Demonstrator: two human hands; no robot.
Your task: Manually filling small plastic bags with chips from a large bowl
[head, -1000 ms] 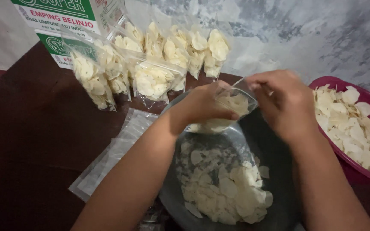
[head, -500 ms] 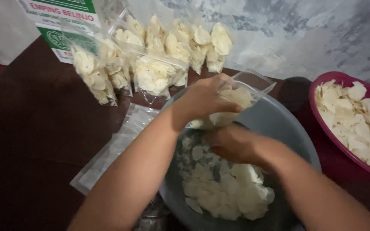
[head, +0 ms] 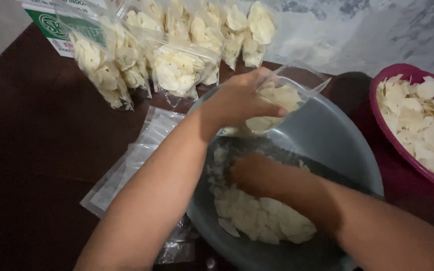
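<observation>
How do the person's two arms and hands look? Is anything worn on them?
Both forearms are bare up to the picture's edge: no sleeves show. The left hand carries no glove, ring, watch or bracelet on its visible side. The right hand lies in shadow; nothing worn shows there either.

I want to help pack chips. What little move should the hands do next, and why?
Probably lift a handful up into the bag. The right hand is down in the chips in the grey bowl, and the left hand holds the bag open, only partly filled.
</observation>
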